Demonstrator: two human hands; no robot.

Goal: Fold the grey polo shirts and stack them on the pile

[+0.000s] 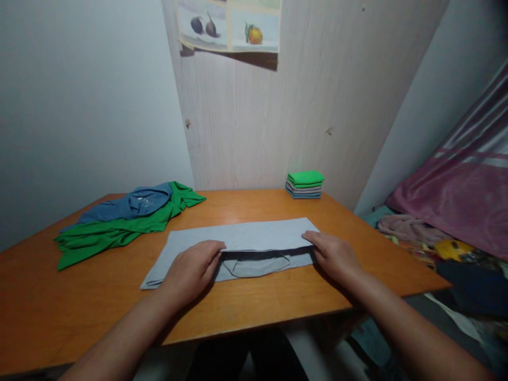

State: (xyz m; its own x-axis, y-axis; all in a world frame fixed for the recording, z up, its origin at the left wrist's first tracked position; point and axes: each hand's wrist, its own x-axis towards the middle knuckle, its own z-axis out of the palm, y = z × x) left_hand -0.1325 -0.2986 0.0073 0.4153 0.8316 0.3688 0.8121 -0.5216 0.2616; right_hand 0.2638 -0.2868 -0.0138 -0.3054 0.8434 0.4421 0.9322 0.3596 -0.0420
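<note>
Near the middle of the table [273, 304], as the head view shows, a light grey garment [242, 235] lies folded into a long strip running from left to right. Both hands are on it. The left hand [196, 269] has its fingers clamped on the near edge of the upper layer, left of the strip's middle; the right hand [336, 255] has its fingers clamped on the same edge close to the right end. Between the two hands this edge stands slightly raised, with a dark gap under it, and a curved, neckline-like opening shows on the layer below. The left end of the strip reaches past the left hand and lies flat.

On the far left of the table, a crumpled blue garment [115, 207] lies on and against a rumpled green garment [111, 238]. At the far right stands a neat folded stack [305, 186], bright green on top, with patterned and bluish layers below. Beyond, fruit pictures [230, 26] hang on a pale panel [254, 116]. Right of the table are a pink curtain [448, 185] and a jumble of cloths [413, 228].
</note>
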